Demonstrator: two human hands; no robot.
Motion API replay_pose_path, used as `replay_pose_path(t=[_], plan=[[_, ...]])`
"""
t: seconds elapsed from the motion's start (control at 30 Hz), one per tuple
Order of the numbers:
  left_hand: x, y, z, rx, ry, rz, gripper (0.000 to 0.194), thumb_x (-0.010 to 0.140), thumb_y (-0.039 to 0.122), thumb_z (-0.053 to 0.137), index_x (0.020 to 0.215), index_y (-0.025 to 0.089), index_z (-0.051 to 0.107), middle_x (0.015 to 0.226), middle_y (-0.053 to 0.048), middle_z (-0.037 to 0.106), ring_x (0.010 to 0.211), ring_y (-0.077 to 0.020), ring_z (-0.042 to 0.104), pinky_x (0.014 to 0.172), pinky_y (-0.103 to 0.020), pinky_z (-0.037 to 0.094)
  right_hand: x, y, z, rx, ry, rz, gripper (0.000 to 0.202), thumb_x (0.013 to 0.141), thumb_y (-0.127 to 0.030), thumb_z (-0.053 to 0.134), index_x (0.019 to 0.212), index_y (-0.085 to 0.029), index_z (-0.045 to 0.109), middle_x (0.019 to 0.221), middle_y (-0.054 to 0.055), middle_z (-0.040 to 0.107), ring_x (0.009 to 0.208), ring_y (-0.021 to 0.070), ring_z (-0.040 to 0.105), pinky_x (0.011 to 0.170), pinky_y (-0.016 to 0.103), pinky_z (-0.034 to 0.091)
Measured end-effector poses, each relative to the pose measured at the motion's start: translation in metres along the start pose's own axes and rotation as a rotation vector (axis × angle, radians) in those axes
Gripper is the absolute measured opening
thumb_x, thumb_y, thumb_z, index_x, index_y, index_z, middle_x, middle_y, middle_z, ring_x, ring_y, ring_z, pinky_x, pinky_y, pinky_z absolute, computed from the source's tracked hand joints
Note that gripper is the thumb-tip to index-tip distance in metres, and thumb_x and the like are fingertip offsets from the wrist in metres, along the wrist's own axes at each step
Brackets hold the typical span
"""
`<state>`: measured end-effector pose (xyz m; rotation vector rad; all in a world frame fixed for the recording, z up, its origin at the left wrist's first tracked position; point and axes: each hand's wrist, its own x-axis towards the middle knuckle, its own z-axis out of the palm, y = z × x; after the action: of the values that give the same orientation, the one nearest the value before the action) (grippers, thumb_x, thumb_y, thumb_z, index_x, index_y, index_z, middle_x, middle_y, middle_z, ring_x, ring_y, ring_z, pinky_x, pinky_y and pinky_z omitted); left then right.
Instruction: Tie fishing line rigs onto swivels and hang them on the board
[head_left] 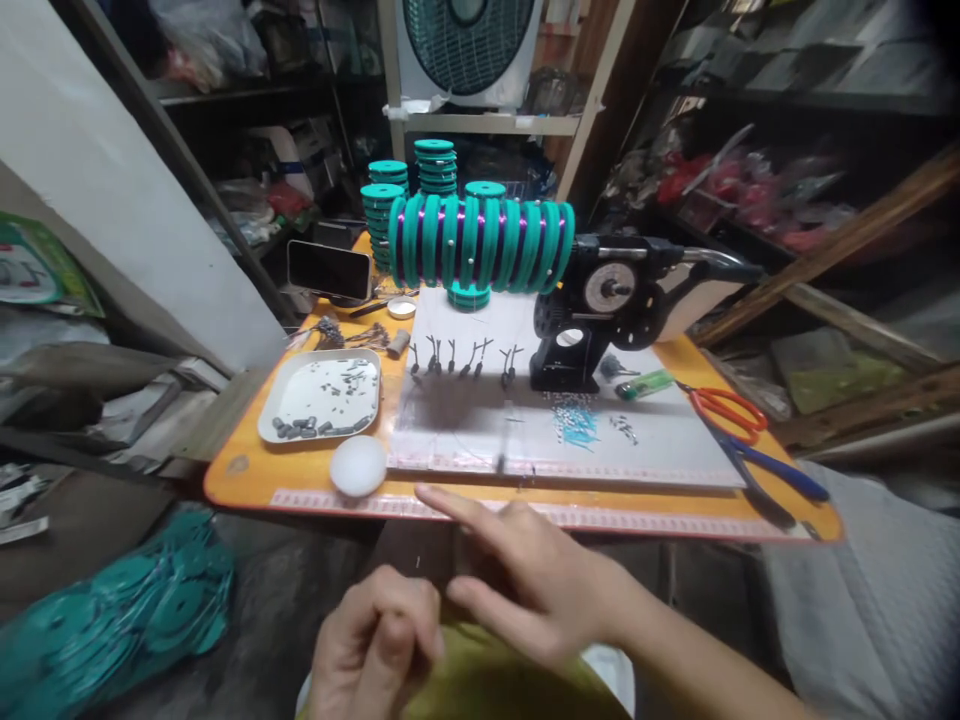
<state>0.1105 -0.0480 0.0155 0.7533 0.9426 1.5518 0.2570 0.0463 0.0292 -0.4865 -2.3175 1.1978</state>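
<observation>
My left hand (379,640) is curled closed in front of the table's near edge, thumb pressed against the bent fingers. Whatever it pinches, if anything, is too small to make out. Beside it my right hand (529,580) has its index finger stretched toward the table edge and its thumb apart; no object shows in it. Just beyond the hands, a small dark piece (500,462) with a faint thin line lies near the front of the white board (450,440). A white round dish (358,466) stands left of the right fingertip.
A black winding stand (566,350) holds a row of teal spools (480,245). Several dark forked pieces (465,366) lie below. A tray (319,395) holds grey weights; blue bits (577,425), red-handled pliers (731,412) and blue-handled pliers (780,470) are rightward. A phone (330,270) leans behind.
</observation>
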Motion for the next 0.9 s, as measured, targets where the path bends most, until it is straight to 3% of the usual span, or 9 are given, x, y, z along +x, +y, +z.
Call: replay_pose_path(t=[0.1, 0.17, 0.23, 0.33, 0.43, 0.53, 0.63, 0.77, 0.9], plan=[[0.015, -0.004, -0.002, 0.057, -0.030, 0.132, 0.039, 0.092, 0.050, 0.056, 0.067, 0.021, 0.060, 0.056, 0.003, 0.042, 0.051, -0.0099, 0.038, 0.049, -0.022, 0.031, -0.001, -0.003, 0.012, 0.784, 0.145, 0.036, 0.048, 0.103, -0.046, 0.034, 0.146, -0.024, 0.037, 0.046, -0.010, 0.040, 0.029, 0.0071, 0.032, 0.036, 0.018, 0.031], [0.021, -0.009, 0.003, 0.174, -0.058, 0.287, 0.043, 0.095, 0.051, 0.050, 0.065, 0.021, 0.057, 0.056, 0.002, 0.047, 0.054, -0.0120, 0.045, 0.054, -0.024, 0.038, 0.001, -0.007, 0.020, 1.019, 0.301, 0.025, 0.047, 0.105, -0.047, 0.023, 0.149, -0.030, 0.030, 0.048, -0.011, 0.044, 0.027, 0.0059, 0.026, 0.035, 0.017, 0.033], [0.022, -0.007, 0.008, 0.374, -0.083, 0.485, 0.040, 0.097, 0.046, 0.048, 0.067, 0.021, 0.056, 0.055, 0.002, 0.049, 0.050, -0.0115, 0.046, 0.051, -0.023, 0.036, 0.004, -0.009, 0.023, 0.827, 0.391, 0.076, 0.046, 0.106, -0.040, 0.026, 0.151, -0.034, 0.023, 0.061, -0.006, 0.057, 0.033, 0.0066, 0.033, 0.039, 0.018, 0.038], [0.023, 0.008, 0.012, 0.696, -0.123, 0.641, 0.032, 0.098, 0.035, 0.050, 0.071, 0.020, 0.060, 0.052, 0.002, 0.050, 0.045, -0.0098, 0.045, 0.046, -0.023, 0.032, 0.007, -0.010, 0.016, 0.182, 0.322, 0.016, 0.053, 0.103, -0.023, 0.032, 0.155, -0.027, 0.021, 0.078, 0.002, 0.064, 0.053, 0.0128, 0.052, 0.054, 0.025, 0.048], [0.030, 0.027, 0.015, 0.599, -0.074, 0.427, 0.036, 0.094, 0.039, 0.057, 0.064, 0.018, 0.060, 0.054, 0.001, 0.053, 0.049, -0.0111, 0.048, 0.050, -0.023, 0.035, 0.007, -0.012, 0.007, 0.039, 0.234, -0.179, 0.055, 0.098, -0.019, 0.036, 0.152, -0.025, 0.028, 0.091, 0.007, 0.066, 0.071, 0.0195, 0.062, 0.067, 0.032, 0.053], [0.040, 0.033, 0.027, 0.104, 0.037, 0.039, 0.048, 0.084, 0.053, 0.067, 0.054, 0.018, 0.051, 0.051, 0.002, 0.041, 0.049, -0.0108, 0.039, 0.049, -0.023, 0.035, 0.008, -0.018, 0.010, 0.606, 0.358, -0.055, 0.033, 0.100, -0.031, 0.038, 0.131, -0.030, 0.050, 0.078, 0.002, 0.061, 0.061, 0.0159, 0.056, 0.056, 0.026, 0.047], [0.047, 0.030, 0.042, -0.317, 0.034, -0.194, 0.052, 0.080, 0.053, 0.071, 0.051, 0.019, 0.043, 0.050, 0.006, 0.027, 0.046, -0.0084, 0.022, 0.044, -0.023, 0.029, 0.010, -0.024, 0.023, 1.186, 0.574, 0.089, 0.025, 0.102, -0.041, 0.038, 0.106, -0.027, 0.057, 0.052, -0.008, 0.032, 0.043, 0.0092, 0.026, 0.044, 0.018, 0.030], [0.046, 0.022, 0.053, -0.538, 0.061, -0.221, 0.058, 0.089, 0.051, 0.058, 0.049, 0.020, 0.029, 0.049, 0.007, 0.016, 0.046, -0.0087, 0.012, 0.042, -0.023, 0.025, 0.012, -0.024, 0.032, 1.396, 0.673, 0.163, 0.024, 0.100, -0.047, 0.043, 0.094, -0.026, 0.052, 0.051, -0.010, 0.027, 0.043, 0.0081, 0.019, 0.043, 0.016, 0.025], [0.043, 0.015, 0.045, -0.400, 0.036, -0.020, 0.062, 0.090, 0.055, 0.056, 0.047, 0.019, 0.029, 0.047, 0.005, 0.019, 0.046, -0.0095, 0.022, 0.046, -0.024, 0.029, 0.001, -0.019, 0.018, 1.021, 0.544, 0.162, 0.031, 0.101, -0.052, 0.037, 0.103, -0.027, 0.055, 0.052, -0.009, 0.031, 0.043, 0.0089, 0.025, 0.044, 0.019, 0.029]])
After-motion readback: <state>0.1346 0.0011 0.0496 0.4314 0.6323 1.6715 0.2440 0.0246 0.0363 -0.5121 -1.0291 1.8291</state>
